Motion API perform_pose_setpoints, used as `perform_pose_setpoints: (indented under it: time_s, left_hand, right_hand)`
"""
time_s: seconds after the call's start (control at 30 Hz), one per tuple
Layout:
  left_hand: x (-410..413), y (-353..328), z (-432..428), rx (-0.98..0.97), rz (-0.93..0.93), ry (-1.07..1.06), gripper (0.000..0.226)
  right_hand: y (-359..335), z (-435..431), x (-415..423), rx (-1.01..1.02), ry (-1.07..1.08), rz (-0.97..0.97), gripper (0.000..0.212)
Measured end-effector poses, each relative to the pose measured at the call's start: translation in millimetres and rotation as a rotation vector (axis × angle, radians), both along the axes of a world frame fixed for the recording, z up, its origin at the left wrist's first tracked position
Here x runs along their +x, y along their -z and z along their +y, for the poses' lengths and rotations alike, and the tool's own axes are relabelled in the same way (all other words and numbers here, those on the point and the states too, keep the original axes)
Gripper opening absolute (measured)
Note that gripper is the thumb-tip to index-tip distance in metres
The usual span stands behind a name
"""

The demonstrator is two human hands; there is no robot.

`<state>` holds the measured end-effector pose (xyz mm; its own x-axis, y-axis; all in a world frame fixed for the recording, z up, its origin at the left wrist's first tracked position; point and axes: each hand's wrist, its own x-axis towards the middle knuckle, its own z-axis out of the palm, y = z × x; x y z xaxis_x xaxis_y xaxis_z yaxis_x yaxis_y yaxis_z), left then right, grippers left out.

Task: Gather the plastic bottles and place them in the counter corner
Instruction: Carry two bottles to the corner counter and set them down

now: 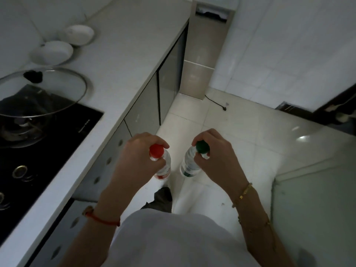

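Note:
My left hand [138,157] grips a clear plastic bottle with a red cap [157,151] by its neck, hanging upright over the floor. My right hand [217,155] holds a second clear bottle with a green cap [189,162] the same way. Both bottles hang side by side in front of my body, just right of the white counter [123,60]. The counter runs away to the upper left, and its far end meets the tiled wall.
On the counter sit two white bowls [52,52], turned over, and a glass lid [55,87] over a pan on the black hob [38,143]. Grey cabinet doors [148,105] run below. A beige tall unit [204,54] stands at the counter's end, with a black cable [215,103] on the floor.

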<state>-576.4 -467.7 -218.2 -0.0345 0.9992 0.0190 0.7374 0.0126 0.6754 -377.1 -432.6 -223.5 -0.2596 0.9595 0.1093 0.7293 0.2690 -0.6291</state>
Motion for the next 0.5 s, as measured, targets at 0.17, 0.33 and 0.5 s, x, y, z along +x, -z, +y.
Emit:
perform_pose_setpoints:
  time_s: [0.17, 0.33, 0.5]
  left_hand:
    - [-8.7, -5.8, 83.4, 0.003, 0.009, 0.070, 0.032]
    - [-15.3, -5.0, 160.2, 0.070, 0.018, 0.159, 0.032]
    - [-17.9, -4.3, 225.3, 0.061, 0.031, 0.214, 0.035]
  right_hand:
    - [-6.6, 69.9, -6.3, 0.016, 0.045, -0.016, 0.021]
    - [-5.1, 136.3, -12.3, 0.047, 0.117, -0.034, 0.019]
    - [-6.4, 189.7, -13.1, 0.046, 0.173, -0.031, 0.018]
